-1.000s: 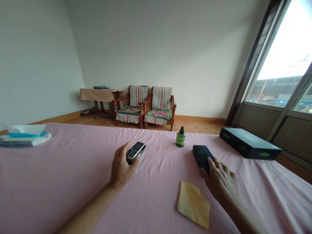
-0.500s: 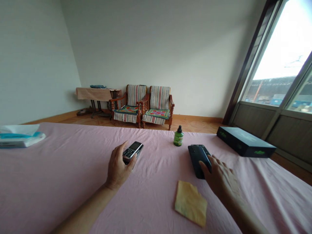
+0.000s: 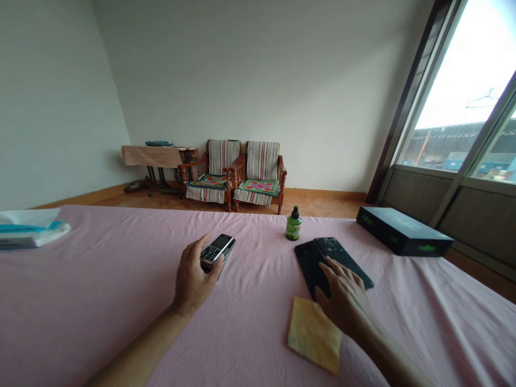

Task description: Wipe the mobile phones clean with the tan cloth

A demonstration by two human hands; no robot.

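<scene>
The left hand grips a keypad phone at its one o'clock. The right hand, fingers outstretched, rests on two dark phones spanning its ten to twelve. From there: cloth at seven, bottle at eleven, box at two.

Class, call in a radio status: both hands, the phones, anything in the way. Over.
Left hand gripping keypad phone. Right hand over two dark phones, fingers touching. Yellow cloth close by right hand, possibly in the way.
</scene>
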